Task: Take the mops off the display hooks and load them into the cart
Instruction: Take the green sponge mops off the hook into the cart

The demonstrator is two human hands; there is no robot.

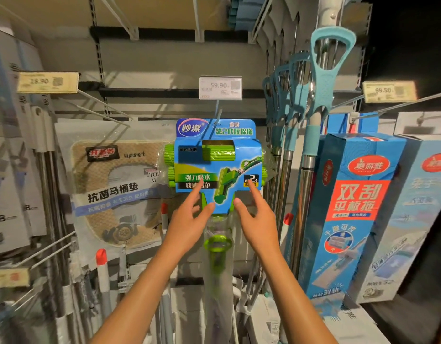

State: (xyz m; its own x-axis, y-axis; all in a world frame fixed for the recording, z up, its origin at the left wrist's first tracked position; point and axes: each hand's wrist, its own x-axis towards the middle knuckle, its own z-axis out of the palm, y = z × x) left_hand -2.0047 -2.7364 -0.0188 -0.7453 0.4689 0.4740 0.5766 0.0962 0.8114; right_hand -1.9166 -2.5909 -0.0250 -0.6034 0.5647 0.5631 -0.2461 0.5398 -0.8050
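A green sponge mop point(215, 160) in blue card packaging hangs from a display hook point(218, 112) in the middle of the shelf wall. Its plastic-wrapped handle point(218, 269) runs down between my forearms. My left hand point(189, 214) is raised with fingers spread, its index fingertip at the lower left of the card. On the other side my right hand point(256, 219) is also open, fingers reaching the card's lower right edge. Neither hand holds anything. No cart is in view.
Blue-handled metal mops point(313, 100) hang just right of the green one. Tall blue boxed flat mops point(346, 207) stand further right. A bagged toilet seat mat point(115, 189) hangs at left, with more mop poles point(48, 182) beyond. A 59.90 price tag point(220, 87) sits above.
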